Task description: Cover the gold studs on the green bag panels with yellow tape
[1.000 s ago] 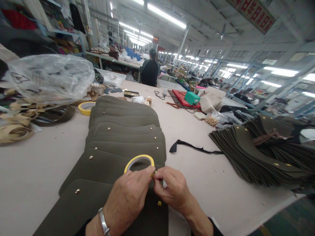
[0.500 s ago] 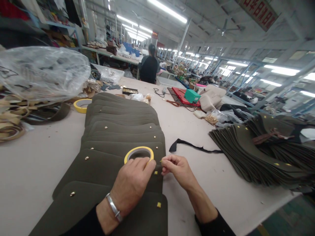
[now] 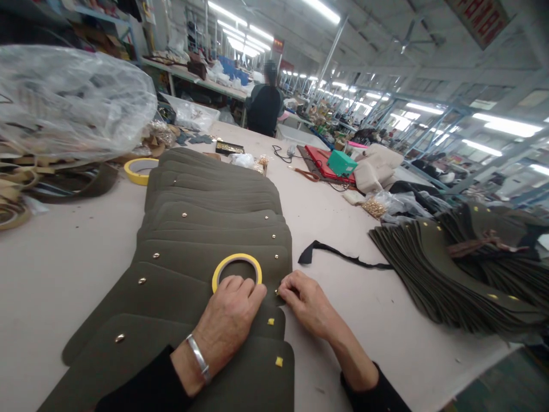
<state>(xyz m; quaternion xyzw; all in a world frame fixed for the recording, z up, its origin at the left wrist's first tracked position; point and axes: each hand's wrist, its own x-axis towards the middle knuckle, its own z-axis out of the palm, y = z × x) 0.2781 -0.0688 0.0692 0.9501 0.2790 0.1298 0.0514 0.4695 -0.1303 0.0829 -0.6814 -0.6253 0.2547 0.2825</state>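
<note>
One yellow tape roll point(image 3: 237, 257) held over overlapping olive pieces point(image 3: 184, 292)

The left hand point(image 3: 229, 315) grasps the roll's near side between thumb and fingers, the ring just inside the pieces' right-hand border. At that border the right hand point(image 3: 304, 297) has thumb and forefinger brought together beside a tiny bright spot; it is too small to tell whether they pinch anything. Nearer along the same border, two yellow tape bits point(image 3: 271, 322) sit by the rounded corners of the two nearest pieces.

The pieces form a column up the table point(image 3: 338, 332), with gold studs point(image 3: 142, 281) showing on both sides. Right of them, a lane of tabletop leads to the table's near right corner; the right forearm passes over it. Farther up, a black strip point(image 3: 306, 253) crosses the lane to a bundle point(image 3: 433, 257) piled along the table's right edge. On the left, a wider stretch of tabletop borders the column, up to a second tape roll point(image 3: 132, 174) just beside the pieces and a plastic bag point(image 3: 86, 97) toward the table's far left.
</note>
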